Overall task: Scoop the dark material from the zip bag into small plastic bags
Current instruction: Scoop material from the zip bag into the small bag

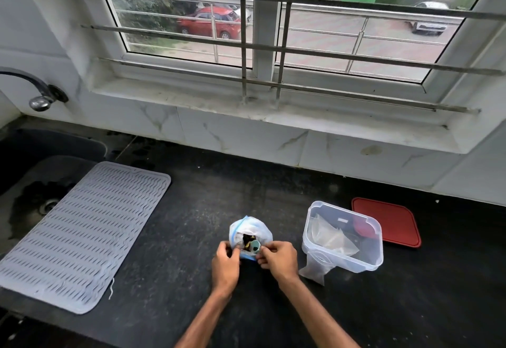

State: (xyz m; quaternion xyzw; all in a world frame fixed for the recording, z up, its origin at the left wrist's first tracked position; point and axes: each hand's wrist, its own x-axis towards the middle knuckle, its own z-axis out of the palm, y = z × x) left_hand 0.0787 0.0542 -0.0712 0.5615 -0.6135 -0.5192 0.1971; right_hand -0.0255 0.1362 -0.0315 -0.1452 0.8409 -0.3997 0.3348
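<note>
A zip bag with a blue seal strip stands on the black counter, its mouth pulled apart. Dark material shows inside, and a small teal scoop sits in the mouth. My left hand pinches the near left edge of the bag's mouth. My right hand pinches the near right edge. A small clear plastic bag lies on the counter against the front of a clear container, to the right of my right hand.
The clear plastic container to the right holds more small bags and dark items. Its red lid lies flat behind it. A grey ribbed drying mat covers the left counter beside the sink. Tap at far left.
</note>
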